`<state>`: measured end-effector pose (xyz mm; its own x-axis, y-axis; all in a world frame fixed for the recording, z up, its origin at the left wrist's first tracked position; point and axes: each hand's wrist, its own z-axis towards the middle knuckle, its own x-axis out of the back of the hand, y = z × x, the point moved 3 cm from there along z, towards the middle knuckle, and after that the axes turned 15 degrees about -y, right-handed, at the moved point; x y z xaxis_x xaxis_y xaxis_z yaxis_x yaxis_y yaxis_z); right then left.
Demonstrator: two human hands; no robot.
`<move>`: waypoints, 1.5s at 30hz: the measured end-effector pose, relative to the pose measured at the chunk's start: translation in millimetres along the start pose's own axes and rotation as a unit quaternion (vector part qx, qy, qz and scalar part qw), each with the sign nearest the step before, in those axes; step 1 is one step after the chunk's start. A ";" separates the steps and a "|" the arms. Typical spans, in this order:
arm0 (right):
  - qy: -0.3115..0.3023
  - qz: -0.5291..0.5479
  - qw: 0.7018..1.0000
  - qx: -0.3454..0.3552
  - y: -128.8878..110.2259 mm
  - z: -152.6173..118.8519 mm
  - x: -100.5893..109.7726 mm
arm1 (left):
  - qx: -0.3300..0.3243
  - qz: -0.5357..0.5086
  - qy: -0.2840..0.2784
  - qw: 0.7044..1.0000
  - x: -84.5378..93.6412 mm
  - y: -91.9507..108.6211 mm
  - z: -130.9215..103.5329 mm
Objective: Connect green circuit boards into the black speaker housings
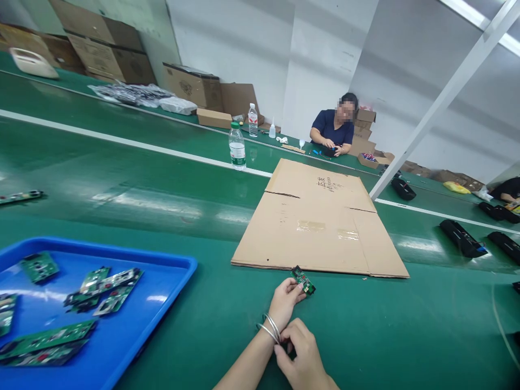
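Note:
A small green circuit board [307,285] is pinched between the thumb and fingers of my left hand [284,300], just in front of a flat cardboard sheet [300,244]. Silver bangles [271,329] circle my left wrist. Close behind, my right hand [301,352] has its fingers curled, with thumb and forefinger closed at the edge of the bangles. To the left, a blue tray [162,303] holds several green circuit boards [116,292], some overlapping.
A green-capped water bottle [237,147] stands beyond the cardboard. Another circuit board [22,197] lies at far left. Black cylindrical units [461,238] rest on the right. Across the bench [170,206], a person [335,127] handles a black item. A white post [426,124] slants upward.

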<state>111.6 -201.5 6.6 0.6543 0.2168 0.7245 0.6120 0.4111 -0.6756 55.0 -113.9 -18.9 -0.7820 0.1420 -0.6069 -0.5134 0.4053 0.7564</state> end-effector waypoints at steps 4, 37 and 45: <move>0.013 0.006 0.999 -0.032 0.6 0.0 1.2 | -0.001 0.010 -0.002 1.000 -0.3 1.2 -0.2; -0.083 0.481 0.861 -0.141 10.3 6.5 -8.0 | -0.018 0.016 -0.003 1.000 -3.9 3.4 -3.7; -0.041 0.381 0.916 -0.117 13.5 6.1 -1.5 | -0.002 0.022 -0.014 1.000 -3.0 2.6 -0.6</move>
<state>116.2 -190.9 -2.8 0.9010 0.4327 0.0317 0.0761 -0.0857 -0.9934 55.8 -113.9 -15.0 -0.7937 0.1840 -0.5798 -0.4808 0.3942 0.7833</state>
